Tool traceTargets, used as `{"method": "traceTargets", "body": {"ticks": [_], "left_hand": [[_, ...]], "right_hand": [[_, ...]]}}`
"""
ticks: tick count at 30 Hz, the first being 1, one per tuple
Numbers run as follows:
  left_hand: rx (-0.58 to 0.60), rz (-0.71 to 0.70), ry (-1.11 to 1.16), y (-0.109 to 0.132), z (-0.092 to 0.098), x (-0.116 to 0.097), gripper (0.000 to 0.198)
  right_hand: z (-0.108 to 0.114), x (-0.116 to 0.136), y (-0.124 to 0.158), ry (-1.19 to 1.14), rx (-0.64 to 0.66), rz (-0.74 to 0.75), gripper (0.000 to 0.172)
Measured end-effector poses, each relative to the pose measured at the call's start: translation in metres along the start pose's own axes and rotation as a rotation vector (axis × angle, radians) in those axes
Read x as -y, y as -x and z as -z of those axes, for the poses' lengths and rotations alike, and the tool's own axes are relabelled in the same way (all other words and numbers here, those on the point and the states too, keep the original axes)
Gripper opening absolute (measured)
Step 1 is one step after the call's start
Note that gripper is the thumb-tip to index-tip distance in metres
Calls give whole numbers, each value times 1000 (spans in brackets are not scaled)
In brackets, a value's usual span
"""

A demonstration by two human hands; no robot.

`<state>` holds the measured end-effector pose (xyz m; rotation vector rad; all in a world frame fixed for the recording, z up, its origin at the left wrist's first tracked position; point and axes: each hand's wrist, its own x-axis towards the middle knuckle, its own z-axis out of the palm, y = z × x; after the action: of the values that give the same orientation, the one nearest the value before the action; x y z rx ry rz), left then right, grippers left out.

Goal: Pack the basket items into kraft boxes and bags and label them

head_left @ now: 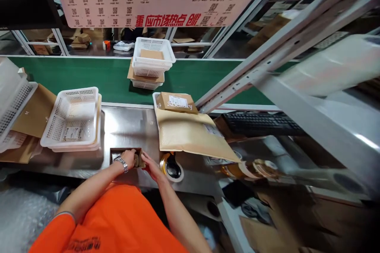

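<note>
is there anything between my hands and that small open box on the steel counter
No. Both the left hand and the right hand are already at the small open box; the tape dispenser sits off beside the right hand.

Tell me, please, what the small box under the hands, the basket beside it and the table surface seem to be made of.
The small box, touched by the left hand and right hand, looks like matte brown cardboard. The basket looks like white moulded plastic, judging by its regular perforated walls. The table looks like brushed stainless steel, grey with soft blurred reflections.
</note>
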<state>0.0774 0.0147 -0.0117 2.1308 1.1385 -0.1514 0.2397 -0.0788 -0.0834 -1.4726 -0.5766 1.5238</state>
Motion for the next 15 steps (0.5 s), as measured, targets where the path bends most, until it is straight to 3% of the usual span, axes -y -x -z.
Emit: {"method": "traceTargets", "body": {"ticks": [2,4,7,9,10,12,15], "left_hand": [[-7,29,-12,1,-3,-3,44],[-74,-40,4,13,-4,3,42],[-360,-164,61,45,-6,35,41],[-556,-74,63,66,-11,65,52],[-590,5,60,75,-14,79,62],[-499,111,75,86,-24,98,81],[-239,102,93,84,-43,105,98]], "right_hand": [[2,0,0,25,15,0,96],[5,-1,-1,19,45,-8,98],[14,-1,-7,-26,126,-31,97],[22,-2,-14,-60,167,-31,91],[25,-2,-17,-72,173,-21,88],[29,-3,-26,-79,155,10,84],[18,-4,-37,-9,101,49,81]]}}
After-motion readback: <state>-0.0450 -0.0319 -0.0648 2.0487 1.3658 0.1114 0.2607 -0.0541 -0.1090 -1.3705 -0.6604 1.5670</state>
